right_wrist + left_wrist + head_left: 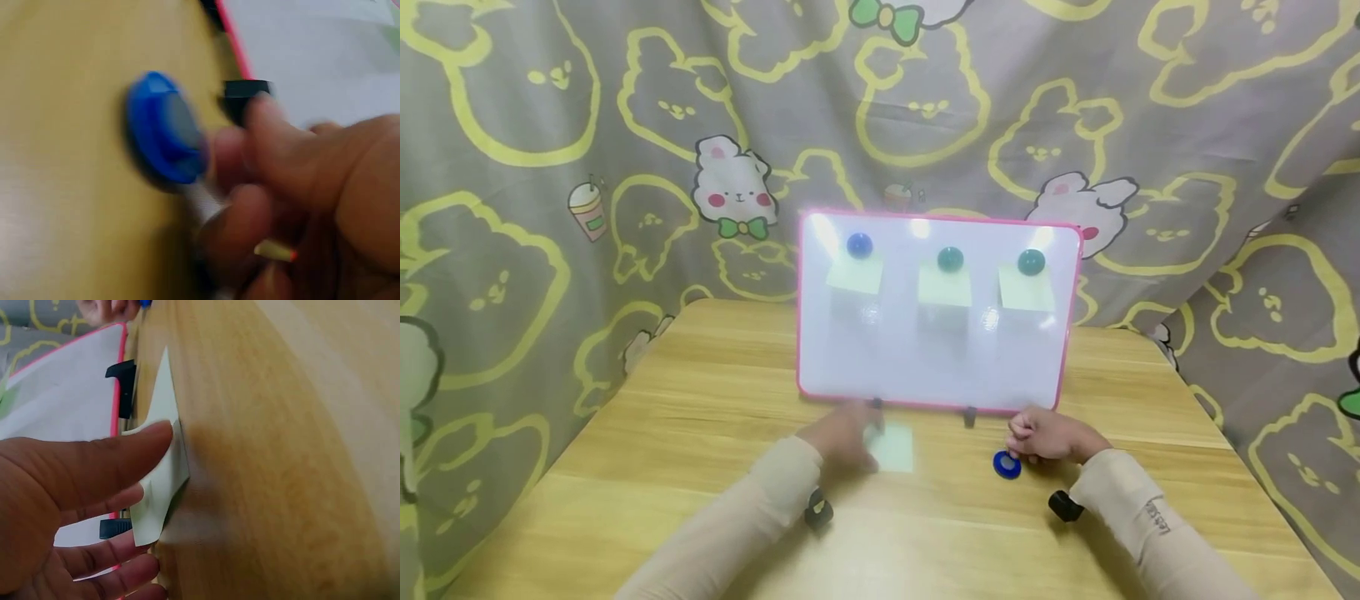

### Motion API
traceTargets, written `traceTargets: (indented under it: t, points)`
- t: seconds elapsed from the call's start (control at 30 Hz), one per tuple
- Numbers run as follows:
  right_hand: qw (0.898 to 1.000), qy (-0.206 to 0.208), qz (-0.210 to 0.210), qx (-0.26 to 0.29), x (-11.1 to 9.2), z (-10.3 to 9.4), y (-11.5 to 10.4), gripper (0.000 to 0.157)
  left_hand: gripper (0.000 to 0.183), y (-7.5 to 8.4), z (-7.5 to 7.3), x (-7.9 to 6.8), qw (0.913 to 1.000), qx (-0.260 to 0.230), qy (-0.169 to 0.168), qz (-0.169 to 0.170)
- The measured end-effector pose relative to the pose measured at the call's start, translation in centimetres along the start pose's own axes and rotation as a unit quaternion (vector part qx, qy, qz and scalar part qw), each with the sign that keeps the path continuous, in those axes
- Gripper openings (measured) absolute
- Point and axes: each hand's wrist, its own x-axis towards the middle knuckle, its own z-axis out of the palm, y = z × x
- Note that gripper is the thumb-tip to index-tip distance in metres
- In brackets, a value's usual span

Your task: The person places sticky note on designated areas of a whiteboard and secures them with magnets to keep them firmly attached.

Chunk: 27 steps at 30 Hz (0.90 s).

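In the left wrist view, my left hand point(81, 481) holds a pale yellow-green sticky note point(159, 487) with the thumb in front and a finger behind. The note is bent and stands partly up from the table. At the right, my right hand point(1048, 435) has curled fingers at the rim of a round blue magnet point(1007, 464). Its grey face points up in the right wrist view, where the magnet point(150, 131) is blurred. Behind both hands a pink-framed whiteboard point(925, 358) stands upright.
On the whiteboard, a blue magnet point(860, 245) and two green magnets point(951, 259) each sit at the top of a pale sticky note point(945, 289). Black feet point(970, 416) support the board. A patterned curtain point(820, 108) hangs behind the wooden table point(700, 375).
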Motion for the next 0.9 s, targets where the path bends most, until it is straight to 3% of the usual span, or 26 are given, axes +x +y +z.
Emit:
traceTargets:
  t: [0.1,0.2,0.37,0.6,0.9]
  points:
    - [0.998,-0.054,0.012,-0.023,-0.8,-0.5,-0.4,0.044,0.05,0.0,0.1,-0.1,1.0,0.008,0.001,0.0]
    - [0.996,-0.076,0.014,-0.039,-1.1,-0.8,-0.5,0.043,0.049,-0.2,0.1,-0.2,0.9999,0.005,-0.004,-0.008]
    - [0.996,-0.062,0.033,-0.06,-1.3,-0.6,-0.5,0.04,0.05,-0.5,0.2,-0.3,0.9998,0.012,-0.011,-0.011]
    - [0.99,-0.031,0.064,-0.119,-1.1,0.3,-0.5,0.037,0.054,-0.2,-0.3,-1.0,0.9996,0.025,-0.009,0.01]
    - [0.988,-0.003,0.1,-0.114,-0.7,0.8,-0.6,0.028,0.058,-0.5,-0.1,-1.1,0.9993,0.014,-0.015,0.03]
